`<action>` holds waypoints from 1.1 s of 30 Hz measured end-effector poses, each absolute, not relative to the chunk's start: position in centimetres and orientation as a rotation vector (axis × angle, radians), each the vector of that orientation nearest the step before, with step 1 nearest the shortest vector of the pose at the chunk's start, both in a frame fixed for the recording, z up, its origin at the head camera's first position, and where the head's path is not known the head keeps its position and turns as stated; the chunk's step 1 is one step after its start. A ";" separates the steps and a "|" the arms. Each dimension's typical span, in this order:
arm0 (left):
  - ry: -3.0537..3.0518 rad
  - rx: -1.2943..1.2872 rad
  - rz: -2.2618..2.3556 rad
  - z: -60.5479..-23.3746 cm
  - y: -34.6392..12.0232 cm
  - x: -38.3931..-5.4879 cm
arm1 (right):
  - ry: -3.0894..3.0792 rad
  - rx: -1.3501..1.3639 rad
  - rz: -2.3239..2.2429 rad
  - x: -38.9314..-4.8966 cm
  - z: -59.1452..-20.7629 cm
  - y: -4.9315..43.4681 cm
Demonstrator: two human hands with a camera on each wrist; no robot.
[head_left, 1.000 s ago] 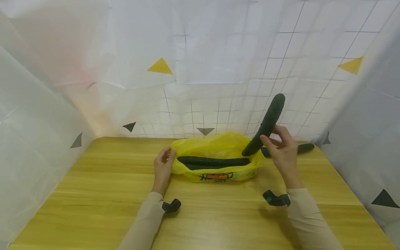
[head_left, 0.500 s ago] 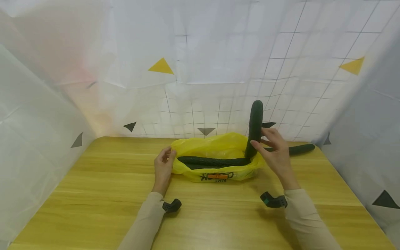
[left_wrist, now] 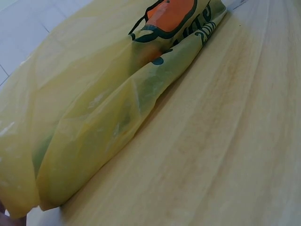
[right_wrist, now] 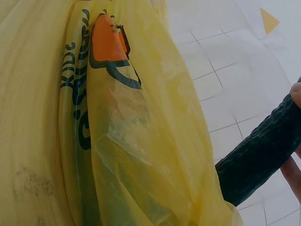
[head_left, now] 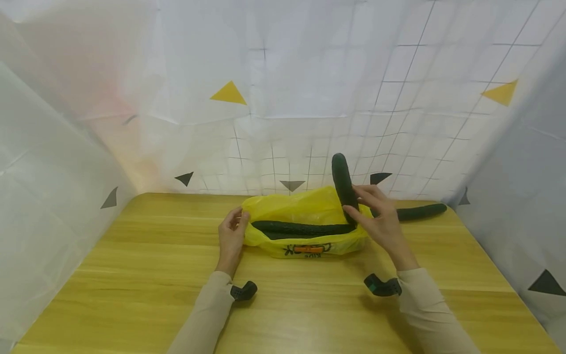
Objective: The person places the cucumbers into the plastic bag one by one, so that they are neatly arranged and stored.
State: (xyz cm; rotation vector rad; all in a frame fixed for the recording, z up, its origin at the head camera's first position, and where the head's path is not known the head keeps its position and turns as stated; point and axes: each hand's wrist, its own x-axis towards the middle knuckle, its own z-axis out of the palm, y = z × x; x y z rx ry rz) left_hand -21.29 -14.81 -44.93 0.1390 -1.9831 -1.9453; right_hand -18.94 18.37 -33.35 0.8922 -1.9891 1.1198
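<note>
A yellow plastic bag with printed lettering lies open-mouthed on the table, and dark green cucumbers lie lengthwise inside it. My left hand pinches the bag's rim at its left end. In the left wrist view the bag covers most of that hand; only a bit of finger shows at the lower left corner. My right hand grips another cucumber between thumb and fingers. It stands nearly upright, leaning left, its lower end within the bag's right end. The right wrist view shows this cucumber partly behind the bag.
One more cucumber lies on the wooden table at the back right, partly behind my right hand. White sheets with grid lines and triangles enclose the back and sides.
My right hand has moved left and slightly down with the cucumber, which has swung from leaning right to leaning left, its lower end sinking into the bag. My left hand has stayed put.
</note>
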 end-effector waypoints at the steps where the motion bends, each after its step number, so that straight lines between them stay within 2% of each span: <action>1: -1.992 0.141 -1.945 -44.6 -14.8 -21.1 | -1.990 0.894 1.112 -19.0 -33.4 18.3; 7: -2.021 0.135 -1.956 -42.3 -14.4 -19.7 | -2.031 0.880 1.171 -19.4 -34.1 18.3; 15: -2.041 0.139 -1.954 -42.2 -14.5 -19.6 | -2.087 0.889 1.220 -18.9 -33.8 17.7; 24: -2.026 0.117 -1.935 -42.0 -14.6 -19.4 | -2.097 0.940 1.212 -21.2 -36.6 18.0; 33: -2.040 0.140 -1.958 -42.2 -14.5 -19.6 | -2.012 1.083 1.106 -21.7 -37.2 17.0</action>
